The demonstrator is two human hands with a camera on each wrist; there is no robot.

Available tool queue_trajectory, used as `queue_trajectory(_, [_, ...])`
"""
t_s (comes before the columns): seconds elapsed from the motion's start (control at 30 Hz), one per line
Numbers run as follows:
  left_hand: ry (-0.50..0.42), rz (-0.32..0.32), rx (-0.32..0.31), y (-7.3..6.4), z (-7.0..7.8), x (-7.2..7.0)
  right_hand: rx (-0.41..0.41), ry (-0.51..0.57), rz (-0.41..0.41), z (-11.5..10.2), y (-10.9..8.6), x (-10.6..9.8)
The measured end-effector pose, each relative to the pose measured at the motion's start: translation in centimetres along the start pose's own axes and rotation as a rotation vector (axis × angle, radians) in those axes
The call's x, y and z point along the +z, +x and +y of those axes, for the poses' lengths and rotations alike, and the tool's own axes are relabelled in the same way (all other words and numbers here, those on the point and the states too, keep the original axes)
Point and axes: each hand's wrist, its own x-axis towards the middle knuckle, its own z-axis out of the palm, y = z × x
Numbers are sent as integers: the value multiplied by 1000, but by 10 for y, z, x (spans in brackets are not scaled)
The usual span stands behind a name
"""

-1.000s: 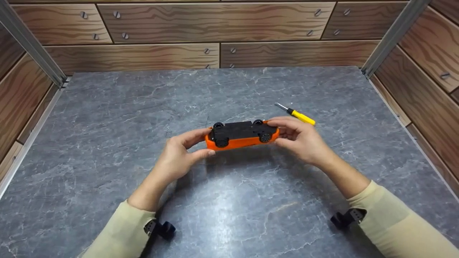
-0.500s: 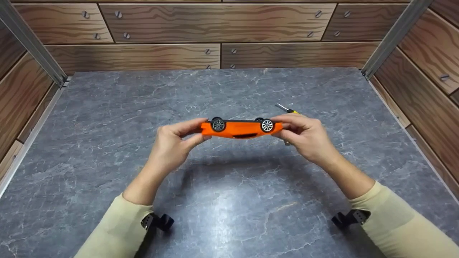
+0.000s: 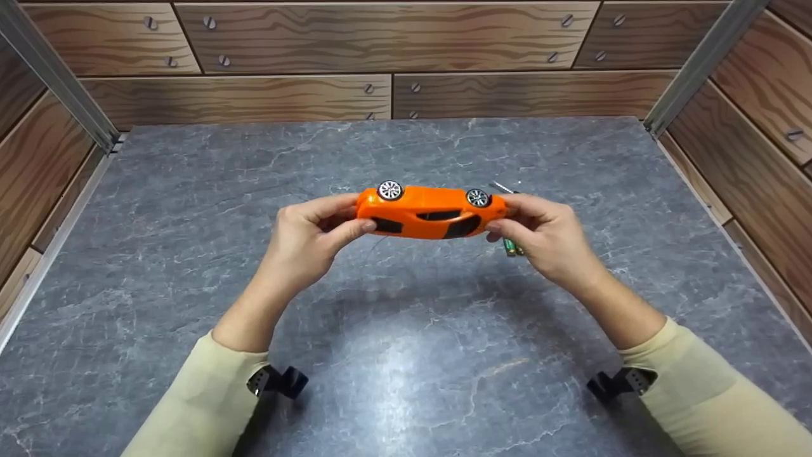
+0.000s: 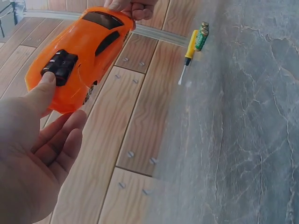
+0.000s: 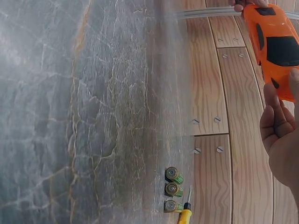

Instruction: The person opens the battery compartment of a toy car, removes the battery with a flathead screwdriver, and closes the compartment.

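An orange toy car [image 3: 409, 206] is held above the table, tipped with its wheels toward the top and its side facing the head camera. My left hand [image 3: 304, 247] grips one end, its thumb beside a dark window. At the other end my right hand [image 3: 555, 244] pinches the car between thumb and fingers. In the left wrist view the left thumb presses on a black ribbed part [image 4: 60, 66] of the body. The right wrist view shows the windshield [image 5: 282, 50] near the right thumb. The car's underside is hidden.
Three green batteries [image 5: 174, 189] stand on the grey marbled table [image 3: 406, 355], beyond the right hand. A screwdriver with a yellow handle [image 4: 192, 44] lies beside them, mostly covered by the right hand in the head view. Wood-patterned walls [image 3: 285, 38] enclose the table.
Both hands have turned the toy car from underside showing, through side view, to its windows and roof side showing. It has also risen slightly. The grips stay at both ends.
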Motion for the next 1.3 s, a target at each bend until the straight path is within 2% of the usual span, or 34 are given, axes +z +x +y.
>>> queue_trajectory(0.17, [6,8,-26,1,-1,2,9,-10,9,2,2,1])
queue_trajectory(0.37, [38,58,0,2,-9,9,21,75,30,6,5,7])
queue_trajectory(0.5, [45,93,1,2,-14,14,35,90,37,10,7,9])
queue_trajectory(0.73, [3,142,-64,3,-24,21,74,108,30,19,10,15])
queue_trajectory(0.87, [-10,123,-123,3,-31,23,121,81,14,25,11,18])
queue_trajectory(0.97, [-22,85,-166,2,-36,24,151,71,-3,30,13,19])
queue_trajectory(1.13, [-23,12,-212,1,-43,25,193,93,-40,38,13,23])
queue_trajectory(1.3, [-26,-28,-261,2,-49,28,237,80,-80,43,13,26])
